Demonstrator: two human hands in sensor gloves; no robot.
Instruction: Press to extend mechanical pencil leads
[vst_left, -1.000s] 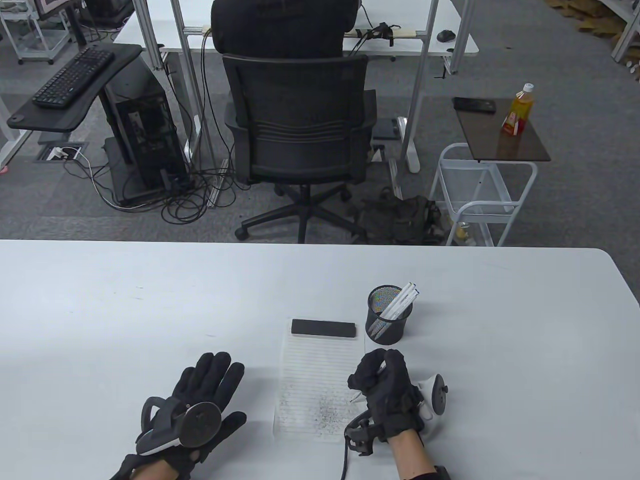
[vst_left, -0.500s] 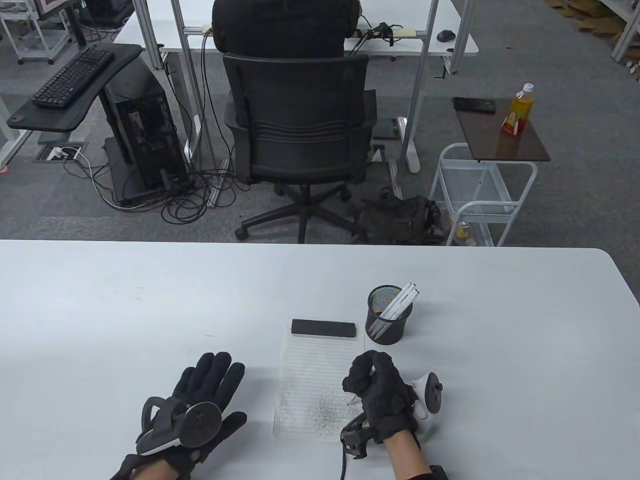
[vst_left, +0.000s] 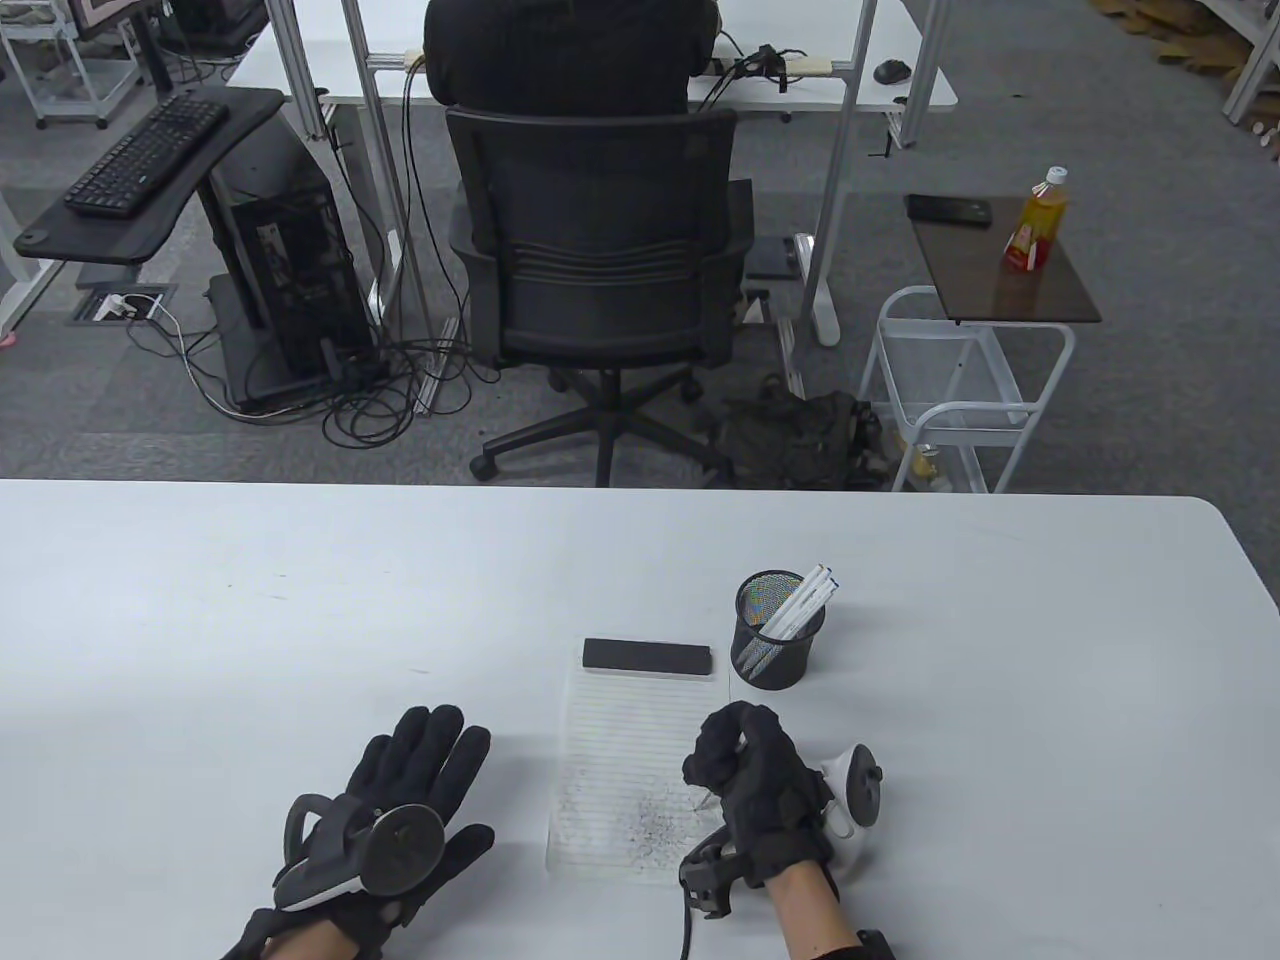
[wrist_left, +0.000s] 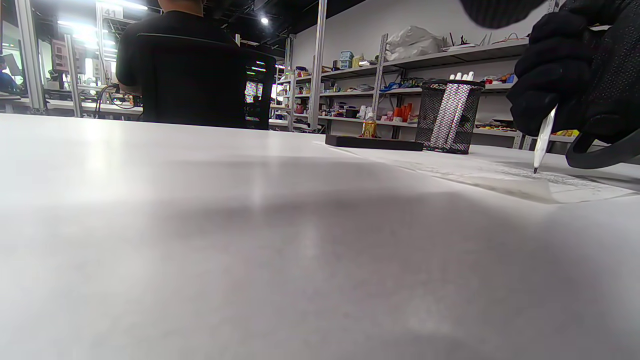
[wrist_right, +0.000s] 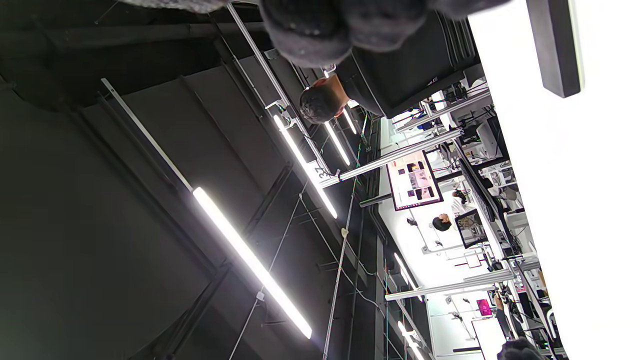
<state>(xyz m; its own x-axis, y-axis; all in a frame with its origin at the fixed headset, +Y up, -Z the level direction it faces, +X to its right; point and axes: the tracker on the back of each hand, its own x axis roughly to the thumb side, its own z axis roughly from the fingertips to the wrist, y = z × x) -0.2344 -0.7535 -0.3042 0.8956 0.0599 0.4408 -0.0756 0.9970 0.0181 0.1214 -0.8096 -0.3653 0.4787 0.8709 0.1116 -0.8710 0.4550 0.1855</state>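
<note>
Right hand fisted around a white mechanical pencil, held near upright, tip down at the lined paper, over the patch of grey lead specks. From the left wrist view the tip looks touching or just above the sheet; can't tell which. Thumb sits over the pencil's top end, so my read is it's mid-click.

Left hand flat on the desk, fingers spread, holding nothing, well left of the paper.

Mesh cup with more white pencils behind the paper, black bar on the sheet's top edge.

Risks:
- Clicking with the tip on the paper: lead has nowhere to go, likely snaps.
- Too many clicks: long lead, breaks on first contact.
- Paper only weighted at the top; side load from the tip could skew it, left hand isn't bracing it.
- Bulky glove: thumb may slip off the cap.
</note>
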